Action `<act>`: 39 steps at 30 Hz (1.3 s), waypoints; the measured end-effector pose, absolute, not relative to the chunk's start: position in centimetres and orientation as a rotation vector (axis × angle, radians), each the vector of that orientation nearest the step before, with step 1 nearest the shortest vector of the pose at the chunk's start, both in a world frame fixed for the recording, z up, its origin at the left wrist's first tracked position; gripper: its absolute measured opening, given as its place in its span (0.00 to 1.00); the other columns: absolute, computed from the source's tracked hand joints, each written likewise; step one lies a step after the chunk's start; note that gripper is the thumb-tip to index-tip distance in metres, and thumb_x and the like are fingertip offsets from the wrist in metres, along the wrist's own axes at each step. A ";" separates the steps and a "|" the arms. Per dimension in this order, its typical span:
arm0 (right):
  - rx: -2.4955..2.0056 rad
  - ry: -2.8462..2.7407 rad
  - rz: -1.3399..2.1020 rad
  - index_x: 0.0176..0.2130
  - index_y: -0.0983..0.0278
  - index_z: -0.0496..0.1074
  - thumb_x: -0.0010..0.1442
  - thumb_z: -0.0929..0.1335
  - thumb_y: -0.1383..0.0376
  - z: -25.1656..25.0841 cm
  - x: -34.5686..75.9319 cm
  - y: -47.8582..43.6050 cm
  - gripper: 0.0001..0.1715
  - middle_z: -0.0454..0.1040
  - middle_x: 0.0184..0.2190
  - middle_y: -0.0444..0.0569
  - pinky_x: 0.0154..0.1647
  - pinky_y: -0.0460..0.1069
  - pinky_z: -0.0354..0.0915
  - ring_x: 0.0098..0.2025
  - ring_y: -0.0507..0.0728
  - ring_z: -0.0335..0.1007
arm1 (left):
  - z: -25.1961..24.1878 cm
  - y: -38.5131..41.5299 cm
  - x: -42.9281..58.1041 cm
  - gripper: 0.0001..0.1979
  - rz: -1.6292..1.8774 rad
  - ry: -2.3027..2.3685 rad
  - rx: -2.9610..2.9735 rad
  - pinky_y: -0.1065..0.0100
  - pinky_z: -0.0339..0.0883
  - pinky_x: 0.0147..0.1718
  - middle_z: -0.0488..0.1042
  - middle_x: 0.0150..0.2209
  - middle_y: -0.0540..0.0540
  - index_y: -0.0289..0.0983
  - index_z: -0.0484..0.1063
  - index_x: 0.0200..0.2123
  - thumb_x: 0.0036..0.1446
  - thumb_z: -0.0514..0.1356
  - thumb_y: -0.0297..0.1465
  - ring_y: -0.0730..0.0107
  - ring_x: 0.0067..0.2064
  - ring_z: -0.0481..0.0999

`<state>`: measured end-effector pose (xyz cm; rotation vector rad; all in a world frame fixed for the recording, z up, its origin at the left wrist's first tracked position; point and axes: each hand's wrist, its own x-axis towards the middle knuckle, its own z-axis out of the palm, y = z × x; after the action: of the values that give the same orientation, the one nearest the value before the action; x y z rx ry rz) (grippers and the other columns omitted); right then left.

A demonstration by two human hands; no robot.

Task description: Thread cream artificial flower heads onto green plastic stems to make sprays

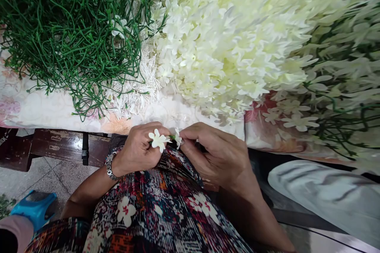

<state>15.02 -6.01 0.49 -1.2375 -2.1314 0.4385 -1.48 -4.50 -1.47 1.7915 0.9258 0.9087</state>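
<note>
White five-petalled flower (159, 140) in the curled, gripping fingers of the left hand (141, 148), just beside a second white blossom (177, 139) pinched between thumb and forefinger of the right hand (219, 154), both near a pale floral-patterned cloth (56, 101) bearing tangled green stems (74, 39), thin white strands (130, 97) and heaped cream-white blossoms (225, 43)

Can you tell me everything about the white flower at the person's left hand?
The white flower is small and open, with slim, rounded petals spread like a star. It looks artificial, perhaps cloth. A bit of green shows at its left edge. It faces up toward the camera, against the curled left hand, which seems to hold it. I can't see its whole stem.
</note>
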 end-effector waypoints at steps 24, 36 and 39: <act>-1.276 -2.208 0.367 0.30 0.64 0.62 0.52 0.62 0.74 0.1 14.5 -5.8 0.06 0.67 0.21 0.44 0.25 0.43 0.62 0.25 0.49 0.64 | -1.9 -4.6 -0.8 0.07 0.989 1.018 1.951 0.74 0.52 0.20 0.55 0.18 0.53 0.35 0.62 0.23 0.46 0.48 0.21 0.78 0.20 0.55; -1.272 -2.250 0.337 0.31 0.63 0.61 0.53 0.61 0.73 -0.1 14.3 -5.9 0.05 0.66 0.22 0.44 0.26 0.45 0.62 0.26 0.49 0.63 | -2.0 -4.8 -0.5 0.07 1.023 1.067 1.938 0.73 0.50 0.20 0.54 0.18 0.54 0.36 0.59 0.21 0.40 0.48 0.19 0.78 0.20 0.54; -1.271 -2.247 0.348 0.30 0.65 0.62 0.53 0.61 0.73 -0.1 14.2 -5.8 0.04 0.66 0.23 0.45 0.26 0.44 0.62 0.26 0.49 0.63 | -2.0 -4.8 -0.6 0.07 1.026 1.066 1.874 0.73 0.50 0.20 0.55 0.18 0.53 0.35 0.60 0.21 0.41 0.49 0.18 0.78 0.21 0.54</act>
<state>14.21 -5.78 -0.14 -1.2705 -2.2467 0.3483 -0.59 -4.76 -1.99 1.8740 1.0659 1.0263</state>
